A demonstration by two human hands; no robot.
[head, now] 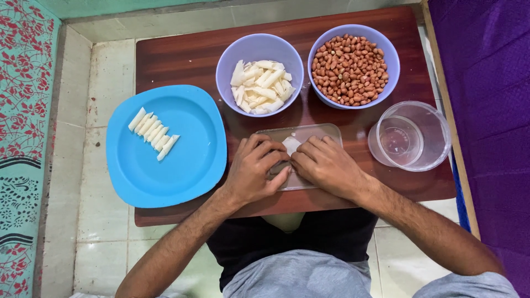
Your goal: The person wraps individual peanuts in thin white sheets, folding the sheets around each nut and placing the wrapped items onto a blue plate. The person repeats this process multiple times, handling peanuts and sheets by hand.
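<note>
**Two hands pinching a white piece over a clear tray**

The left hand [256,168] and the right hand [326,165] are meeting at the middle of the desk [182,55], fingers curled in and fingertips pressing together on a small white piece [290,144]. Both hands are closing on it from opposite sides; only its upper part is showing between the knuckles, so which way it is pointing and how its long axis is lying cannot be told.

The piece is sitting on a clear rectangular tray [320,131], whose long side is running left to right across the desk; the hands are covering its near half.

Just beyond the tray, a lilac bowl [243,49] is holding a heap of white strips [262,85] lying at all angles. Beside it to the right, and almost touching, a second lilac bowl [389,60] is holding peanuts [348,69]. To the right of the right hand, a clear round tub [436,132] is standing apart from the tray, near the desk's edge.

To the left of the left hand, a blue plate [187,165] is overhanging the desk's left edge. On it a row of white strips [153,132] is lying side by side, each strip pointing up and to the right, the row itself running down to the right.

Nothing is lying between the hands and the bowls except the far half of the tray.
</note>
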